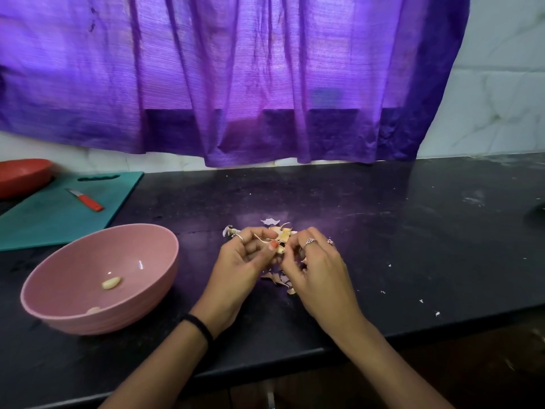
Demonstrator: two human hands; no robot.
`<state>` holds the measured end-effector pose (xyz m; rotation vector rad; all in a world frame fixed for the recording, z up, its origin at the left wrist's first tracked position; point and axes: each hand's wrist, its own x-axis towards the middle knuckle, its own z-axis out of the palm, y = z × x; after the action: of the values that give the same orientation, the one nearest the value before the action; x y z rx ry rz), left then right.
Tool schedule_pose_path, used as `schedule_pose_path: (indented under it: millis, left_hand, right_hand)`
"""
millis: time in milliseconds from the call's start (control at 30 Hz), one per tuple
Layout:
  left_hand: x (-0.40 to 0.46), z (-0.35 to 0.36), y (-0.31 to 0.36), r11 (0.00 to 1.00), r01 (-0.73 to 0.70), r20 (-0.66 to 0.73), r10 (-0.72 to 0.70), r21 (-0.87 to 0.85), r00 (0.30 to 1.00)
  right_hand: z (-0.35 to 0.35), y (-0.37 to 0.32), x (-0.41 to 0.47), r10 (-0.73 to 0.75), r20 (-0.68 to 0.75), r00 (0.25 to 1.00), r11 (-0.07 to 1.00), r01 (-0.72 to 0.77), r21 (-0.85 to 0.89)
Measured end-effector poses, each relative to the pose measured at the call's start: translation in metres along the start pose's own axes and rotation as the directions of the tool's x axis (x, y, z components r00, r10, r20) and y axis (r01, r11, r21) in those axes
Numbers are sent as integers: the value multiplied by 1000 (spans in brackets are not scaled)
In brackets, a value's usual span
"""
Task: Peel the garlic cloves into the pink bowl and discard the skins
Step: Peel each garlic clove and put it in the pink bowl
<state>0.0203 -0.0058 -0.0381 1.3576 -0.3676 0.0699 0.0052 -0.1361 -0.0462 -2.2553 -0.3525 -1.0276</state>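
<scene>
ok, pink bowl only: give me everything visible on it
The pink bowl is round, deep and matte, plastic or ceramic by its look, with faint ridges round the lower outside wall. It stands upright on the black counter, left of both hands and untouched by them, in front of the teal cutting board. Inside lies one peeled garlic clove near the middle; a second pale piece shows just over the near rim.

Black band on left wrist (198,325), rings both hands, orange nail polish (274,245)
</scene>
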Motion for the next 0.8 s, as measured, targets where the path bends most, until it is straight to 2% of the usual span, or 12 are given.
schedule_pose_path:
  millis: [100,433,567,633,700,800]
  left_hand:
    - [0,0,-1,1000,-13,17,13,21,1000]
    - [0,0,2,999,-35,72,32,41,997]
    - [0,-1,4,1000,-20,65,19,16,998]
    - [1,-1,3,1000,-2,45,2,-10,999]
    - [1,-2,3,999,21,35,-20,-29,999]
    - [2,-3,2,998,41,32,-39,-43,999]
  right_hand:
    - [0,1,0,13,1,1000,1000,-13,-7]
    - [-3,5,0,90,97,991,983,-104,149]
    - [-4,6,3,106,128,986,955,-137,264]
    - [-7,8,5,170,164,972,915,-217,341]
    - [-9,9,5,265,227,937,830,-341,441]
    - [-10,10,4,335,282,899,728,-438,528]
